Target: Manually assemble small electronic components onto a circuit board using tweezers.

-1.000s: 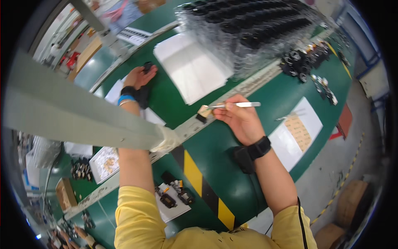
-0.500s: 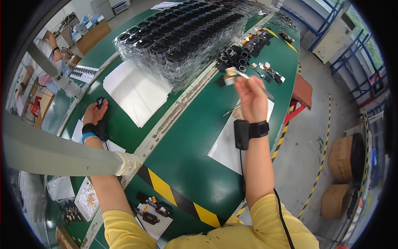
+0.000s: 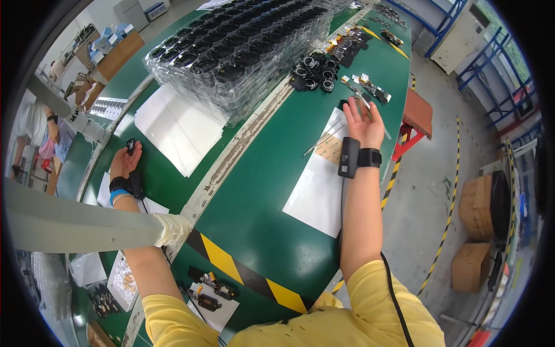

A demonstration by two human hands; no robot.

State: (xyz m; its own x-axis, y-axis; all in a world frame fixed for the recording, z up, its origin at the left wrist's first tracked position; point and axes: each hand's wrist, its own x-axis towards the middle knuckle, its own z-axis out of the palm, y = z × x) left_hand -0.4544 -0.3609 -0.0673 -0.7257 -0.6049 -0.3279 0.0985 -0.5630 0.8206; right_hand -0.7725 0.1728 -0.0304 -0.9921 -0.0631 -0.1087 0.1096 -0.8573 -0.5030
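At the left, my left hand (image 3: pixel 125 160) is closed around a small black part (image 3: pixel 130 144), which pokes out at the fingertips. My right hand (image 3: pixel 365 125) is raised over the right side of the green bench, palm up, with a slim metal tool like tweezers (image 3: pixel 364 104) between thumb and fingers. Its tip is hard to make out. Below that hand lies a white sheet (image 3: pixel 315 199) bearing a tan dotted card (image 3: pixel 329 149) and another thin metal tool (image 3: pixel 317 140). Just beyond the fingers are small parts with flat cables (image 3: pixel 370 87).
Stacked clear trays (image 3: pixel 222 66) of black parts stand at the back, beside a heap of black ring-shaped parts (image 3: pixel 315 72). White paper (image 3: pixel 179 130) lies in front of the trays. A grey post (image 3: pixel 87 214) crosses the left forearm. A red stool (image 3: pixel 415 118) stands right of the bench.
The right hand has moved slightly right and turned more palm up. A tan and white piece seen by its fingers no longer shows. The left hand keeps its black part; the whole view shifted a little.
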